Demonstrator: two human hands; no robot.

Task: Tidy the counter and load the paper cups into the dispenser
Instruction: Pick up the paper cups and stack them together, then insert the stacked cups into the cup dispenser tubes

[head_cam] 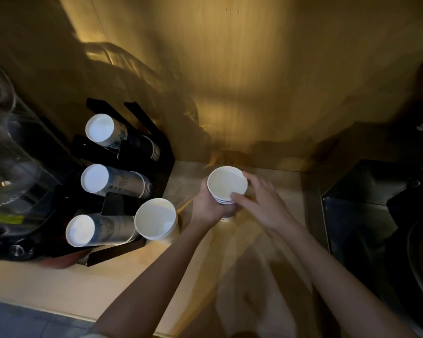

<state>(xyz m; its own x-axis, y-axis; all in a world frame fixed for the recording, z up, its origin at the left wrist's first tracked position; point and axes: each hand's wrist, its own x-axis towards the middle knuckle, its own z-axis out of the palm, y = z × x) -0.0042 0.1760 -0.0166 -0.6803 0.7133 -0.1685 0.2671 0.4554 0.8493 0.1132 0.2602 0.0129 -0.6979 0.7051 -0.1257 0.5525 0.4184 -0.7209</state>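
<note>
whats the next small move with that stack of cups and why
Probably carry the cup stack, gripped by the left hand and steadied by the right hand, left toward the black dispenser, since it is still apart from the racks.

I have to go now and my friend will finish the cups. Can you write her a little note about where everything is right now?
Left hand: wrapped around a short stack of paper cups, mouths up, held over the counter.
Right hand: fingers on the stack's rim and side, steadying it.
Dispenser, black, at the left: three rows of cups lie in it on their sides, bottoms facing you.
One loose cup stands mouth up right beside the lowest row.
Done: three rows hold cups already.
Left: put the held stack and the loose cup into the dispenser. How much room each row has cannot be seen from here.
</note>
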